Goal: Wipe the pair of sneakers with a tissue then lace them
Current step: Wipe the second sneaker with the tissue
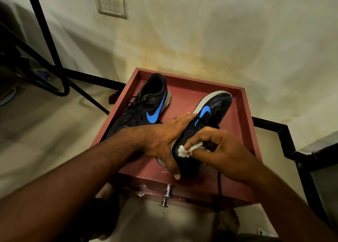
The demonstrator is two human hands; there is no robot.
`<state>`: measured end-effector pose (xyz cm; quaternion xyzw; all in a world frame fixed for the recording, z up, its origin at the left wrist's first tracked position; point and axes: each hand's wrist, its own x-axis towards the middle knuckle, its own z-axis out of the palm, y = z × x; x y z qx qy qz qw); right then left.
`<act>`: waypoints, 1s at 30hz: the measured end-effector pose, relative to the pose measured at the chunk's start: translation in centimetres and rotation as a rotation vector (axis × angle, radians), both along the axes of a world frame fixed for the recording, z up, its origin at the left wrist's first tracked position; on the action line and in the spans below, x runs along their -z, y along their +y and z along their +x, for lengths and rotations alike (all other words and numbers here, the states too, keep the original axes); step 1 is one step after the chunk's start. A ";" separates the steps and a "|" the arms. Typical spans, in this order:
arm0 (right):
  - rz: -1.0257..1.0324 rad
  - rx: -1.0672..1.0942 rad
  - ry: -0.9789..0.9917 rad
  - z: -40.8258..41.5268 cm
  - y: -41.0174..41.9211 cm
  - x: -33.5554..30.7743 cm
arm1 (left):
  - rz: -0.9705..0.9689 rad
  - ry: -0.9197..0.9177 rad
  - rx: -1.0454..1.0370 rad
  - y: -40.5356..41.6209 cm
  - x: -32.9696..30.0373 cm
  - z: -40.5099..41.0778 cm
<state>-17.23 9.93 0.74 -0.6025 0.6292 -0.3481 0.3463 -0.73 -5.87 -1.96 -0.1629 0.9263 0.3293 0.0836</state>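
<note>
Wiping step | my left hand clasps right sneaker from 9 o'clock, toe toward 1 | my right hand pinches tissue on heel collar | laced sneaker lies at 10 on red desk

Two bare forearms enter from the lower left and lower right of the frame, with no sleeve, watch or ring showing. The left hand and right hand are ungloved; dark clothing, perhaps trousers, shows dimly at the bottom edge.
</note>
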 end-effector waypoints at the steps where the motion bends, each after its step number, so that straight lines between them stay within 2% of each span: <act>1: -0.048 0.025 0.055 -0.1 0.0 0.3 | 0.006 0.003 -0.004 -0.1 0.1 0.0; 7: -0.257 0.133 0.161 0.2 -0.2 1.1 | 0.093 0.000 -0.060 -0.3 -0.2 0.5; 11: -0.337 0.197 0.127 0.4 -0.4 1.1 | 0.077 -0.015 -0.061 -0.2 -0.4 0.4; 14: -0.283 0.212 0.037 0.6 -0.4 1.0 | 0.079 -0.004 -0.053 -0.2 -0.5 0.4; 18: -0.290 0.173 0.178 0.9 -0.3 0.8 | 0.081 -0.004 -0.058 -0.1 -0.4 0.4; 22: -0.269 0.161 0.062 0.8 -0.3 0.9 | 0.084 0.000 -0.057 -0.2 -0.4 0.4; 30: -0.336 0.163 0.118 0.6 -0.3 1.0 | 0.083 -0.022 -0.058 -0.1 -0.6 0.4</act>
